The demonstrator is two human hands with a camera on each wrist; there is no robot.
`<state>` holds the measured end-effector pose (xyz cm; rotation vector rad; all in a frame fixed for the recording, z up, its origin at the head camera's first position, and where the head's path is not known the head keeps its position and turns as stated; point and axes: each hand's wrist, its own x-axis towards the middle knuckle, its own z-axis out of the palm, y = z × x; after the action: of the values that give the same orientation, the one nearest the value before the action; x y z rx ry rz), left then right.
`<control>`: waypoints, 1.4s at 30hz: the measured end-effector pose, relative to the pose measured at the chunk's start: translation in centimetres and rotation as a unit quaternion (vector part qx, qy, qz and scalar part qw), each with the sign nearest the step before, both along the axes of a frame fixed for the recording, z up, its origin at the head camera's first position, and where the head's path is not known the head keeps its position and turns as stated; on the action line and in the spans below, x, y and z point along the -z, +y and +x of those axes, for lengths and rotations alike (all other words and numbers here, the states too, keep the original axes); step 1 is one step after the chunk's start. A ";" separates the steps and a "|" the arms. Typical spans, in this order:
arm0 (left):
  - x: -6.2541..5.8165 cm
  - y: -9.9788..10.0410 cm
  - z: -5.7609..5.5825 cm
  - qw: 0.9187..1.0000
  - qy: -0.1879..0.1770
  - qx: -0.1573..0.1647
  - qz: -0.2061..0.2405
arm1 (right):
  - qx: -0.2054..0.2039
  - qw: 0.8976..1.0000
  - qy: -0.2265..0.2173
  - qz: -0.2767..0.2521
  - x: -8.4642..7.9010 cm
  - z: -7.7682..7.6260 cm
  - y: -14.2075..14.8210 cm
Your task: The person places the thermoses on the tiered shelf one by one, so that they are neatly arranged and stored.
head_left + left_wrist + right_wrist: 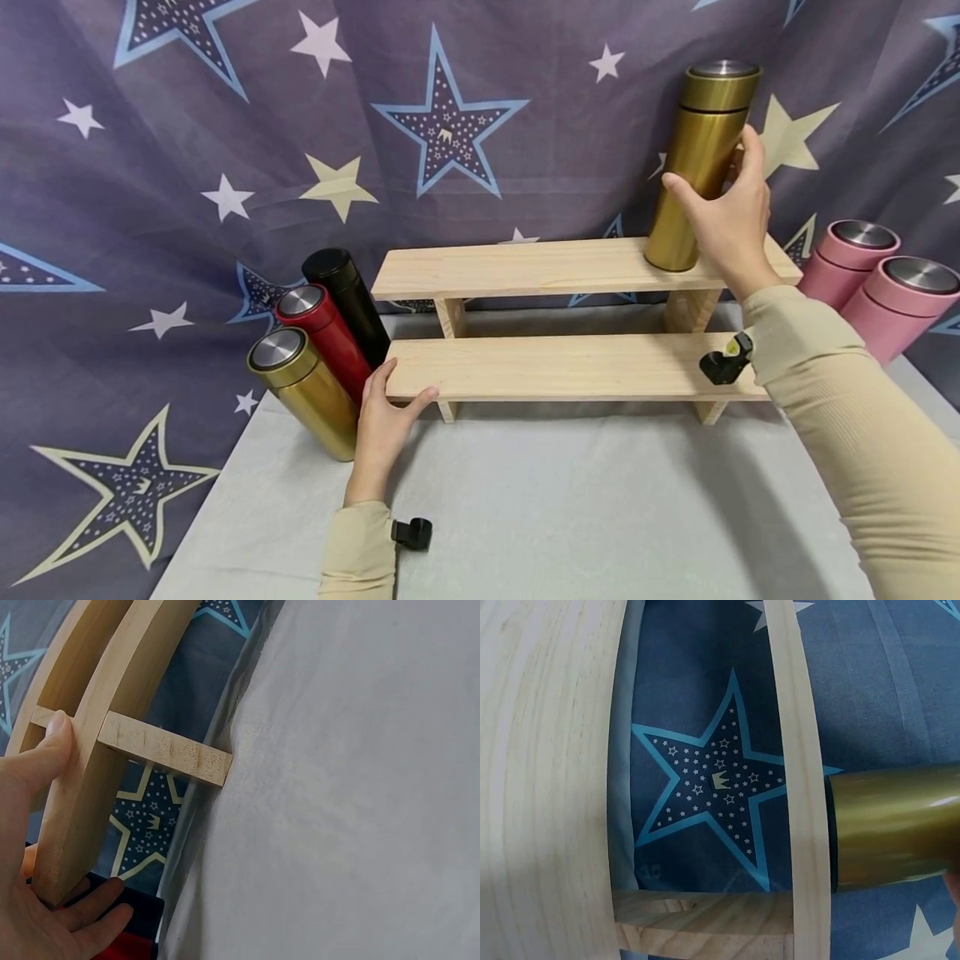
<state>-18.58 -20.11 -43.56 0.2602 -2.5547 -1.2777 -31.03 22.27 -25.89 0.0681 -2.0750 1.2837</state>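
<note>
A tall gold thermos (701, 150) with a steel-topped lid stands upright at the right end of the upper wooden shelf board (517, 268). My right hand (731, 212) grips its body from the right, thumb in front. In the right wrist view, the base of the gold thermos (896, 829) meets the board, while only a sliver of the hand shows. My left hand (384, 429) holds the left end of the lower shelf board (555, 367). The left wrist view shows the thumb (54, 742) on the board's face and the other fingers around its end.
Left of the two-tier shelf stand a second gold thermos (315, 400), a red thermos (326, 333) and a black thermos (348, 300). Two pink thermoses (892, 312) are at the right. A grey cloth (570, 500) covers the table; a star-patterned curtain (262, 108) hangs behind.
</note>
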 end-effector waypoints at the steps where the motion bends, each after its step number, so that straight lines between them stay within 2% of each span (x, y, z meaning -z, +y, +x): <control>1: 0.0 0.0 0.0 1.000 0.001 0.000 0.001 | -0.002 1.000 0.000 0.002 0.0 0.0 0.0; 10: 0.0 0.0 0.0 1.000 -0.003 0.002 0.001 | -0.062 0.998 -0.019 0.002 0.5 0.4 0.9; 21: 0.0 -0.2 0.1 1.000 -0.002 0.005 0.001 | -0.055 0.998 -0.017 -0.005 1.9 2.4 1.4; 34: -0.2 -0.1 0.2 1.000 -0.003 0.003 0.000 | -0.072 0.995 0.027 -0.063 3.4 6.0 2.4; 42: -0.2 -0.1 0.2 1.000 -0.009 0.004 0.001 | -0.090 0.986 0.108 -0.093 5.0 8.1 3.2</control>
<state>-18.41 -20.25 -43.40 0.2638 -2.5721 -1.2866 -22.92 25.50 -30.92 0.3042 -1.7897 1.5017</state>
